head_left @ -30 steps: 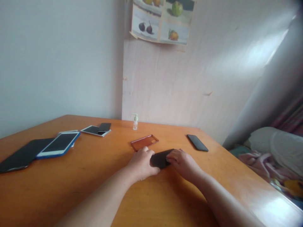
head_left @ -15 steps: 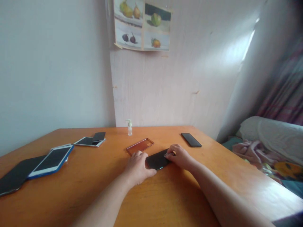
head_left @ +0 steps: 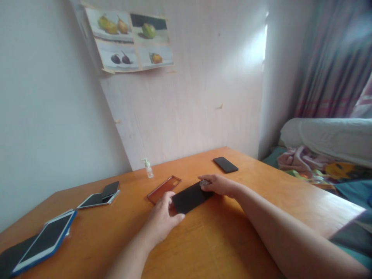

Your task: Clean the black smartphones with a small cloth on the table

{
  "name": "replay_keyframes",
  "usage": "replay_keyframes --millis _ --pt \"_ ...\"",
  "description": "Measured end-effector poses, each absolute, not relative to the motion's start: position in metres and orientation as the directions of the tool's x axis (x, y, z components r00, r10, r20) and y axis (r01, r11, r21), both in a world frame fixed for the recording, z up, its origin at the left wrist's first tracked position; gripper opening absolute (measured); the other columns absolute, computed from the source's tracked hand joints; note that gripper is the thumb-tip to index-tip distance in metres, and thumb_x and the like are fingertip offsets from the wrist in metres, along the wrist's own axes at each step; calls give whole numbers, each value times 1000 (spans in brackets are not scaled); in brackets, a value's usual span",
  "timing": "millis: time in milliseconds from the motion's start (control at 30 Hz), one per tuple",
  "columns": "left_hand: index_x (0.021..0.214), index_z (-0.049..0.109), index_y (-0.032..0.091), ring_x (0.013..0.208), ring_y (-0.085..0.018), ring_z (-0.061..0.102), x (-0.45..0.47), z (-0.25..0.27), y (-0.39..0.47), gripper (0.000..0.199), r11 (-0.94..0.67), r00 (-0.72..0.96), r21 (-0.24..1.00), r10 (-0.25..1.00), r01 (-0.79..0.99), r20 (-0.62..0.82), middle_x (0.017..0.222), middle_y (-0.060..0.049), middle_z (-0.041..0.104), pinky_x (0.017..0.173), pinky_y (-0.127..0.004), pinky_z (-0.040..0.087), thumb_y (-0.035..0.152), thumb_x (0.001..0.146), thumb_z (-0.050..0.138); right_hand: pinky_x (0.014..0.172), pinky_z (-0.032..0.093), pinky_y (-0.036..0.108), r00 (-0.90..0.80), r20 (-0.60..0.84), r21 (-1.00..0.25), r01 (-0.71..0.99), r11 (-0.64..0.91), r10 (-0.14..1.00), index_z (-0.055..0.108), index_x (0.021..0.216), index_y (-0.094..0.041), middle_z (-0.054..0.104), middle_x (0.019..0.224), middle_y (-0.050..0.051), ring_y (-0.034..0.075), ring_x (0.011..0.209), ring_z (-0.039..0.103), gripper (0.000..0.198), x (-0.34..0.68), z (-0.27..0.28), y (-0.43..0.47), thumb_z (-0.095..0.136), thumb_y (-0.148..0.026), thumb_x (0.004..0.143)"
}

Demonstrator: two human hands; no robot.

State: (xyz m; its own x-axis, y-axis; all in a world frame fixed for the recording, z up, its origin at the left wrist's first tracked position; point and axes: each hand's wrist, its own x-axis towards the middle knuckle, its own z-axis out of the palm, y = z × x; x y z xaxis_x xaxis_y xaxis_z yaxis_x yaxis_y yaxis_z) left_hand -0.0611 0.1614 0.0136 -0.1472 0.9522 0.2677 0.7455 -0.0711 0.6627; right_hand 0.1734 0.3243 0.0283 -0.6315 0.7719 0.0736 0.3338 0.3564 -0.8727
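A black smartphone (head_left: 192,198) lies screen up on the table in front of me. My left hand (head_left: 164,213) grips its left end, thumb on the near edge and fingers at the far edge. At the phone's right end, my right hand (head_left: 216,185) has its fingers closed on a small greyish crumpled piece (head_left: 204,182), pressed to the screen; its material is too small to tell. Just beyond my left fingers lies a brown see-through phone case (head_left: 164,188), with a camera cutout at its right end.
Another black phone (head_left: 226,164) lies at the back right. A small pump bottle (head_left: 148,169) stands near the wall. To the left are a white tablet (head_left: 87,200) with a dark phone (head_left: 110,189) on it, and a blue-cased tablet (head_left: 48,242) over a dark flat item (head_left: 14,252).
The camera view has turned right and tilted. My right hand has shifted toward the phone's far right corner, and the greyish piece shows more clearly. My left hand keeps its hold.
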Motion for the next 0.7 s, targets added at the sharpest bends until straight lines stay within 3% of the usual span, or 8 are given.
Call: replay_keyframes --millis 133,233,333,433,567,700 --pt "121 47 23 100 -23 56 -62 14 162 58 -72 -130 692 963 718 235 106 -6 59 91 -38 43 34 68 69 93 45 31 -609 32 -900 328 288 793 56 132 -22 68 118 7 21 103 62 60 173 32 321 70 -32 75" --pt "118 48 22 98 -23 57 -61 16 162 54 -75 -126 714 966 696 224 104 -6 60 91 -38 43 32 69 68 73 50 28 -563 -13 -910 348 223 826 58 128 -18 71 102 8 18 84 64 51 171 36 319 63 -29 78" --pt "119 48 22 100 -23 57 -60 18 161 55 -70 -135 724 966 686 221 105 -6 60 92 -38 42 32 69 69 56 46 24 -524 -40 -913 365 181 851 63 114 -15 69 91 8 14 68 59 37 169 38 319 57 -23 79" --pt "121 47 21 102 -24 57 -61 18 161 58 -58 -143 733 968 677 208 107 -7 60 93 -39 41 33 69 70 52 43 22 -509 -51 -912 374 167 859 65 109 -17 67 84 5 12 63 56 33 168 38 319 61 -19 75" --pt "121 48 20 102 -24 57 -58 20 161 59 -43 -162 738 965 674 205 107 -8 61 93 -39 41 31 67 71 52 41 20 -512 -51 -916 367 165 858 63 114 -19 65 81 2 11 64 55 44 170 37 318 70 -18 71" --pt "119 50 20 102 -24 57 -55 23 160 58 -60 -168 746 960 663 226 109 -8 61 94 -40 41 29 66 71 50 39 20 -519 -45 -930 333 154 854 67 102 -17 65 77 1 11 62 54 33 171 37 318 72 -20 70"
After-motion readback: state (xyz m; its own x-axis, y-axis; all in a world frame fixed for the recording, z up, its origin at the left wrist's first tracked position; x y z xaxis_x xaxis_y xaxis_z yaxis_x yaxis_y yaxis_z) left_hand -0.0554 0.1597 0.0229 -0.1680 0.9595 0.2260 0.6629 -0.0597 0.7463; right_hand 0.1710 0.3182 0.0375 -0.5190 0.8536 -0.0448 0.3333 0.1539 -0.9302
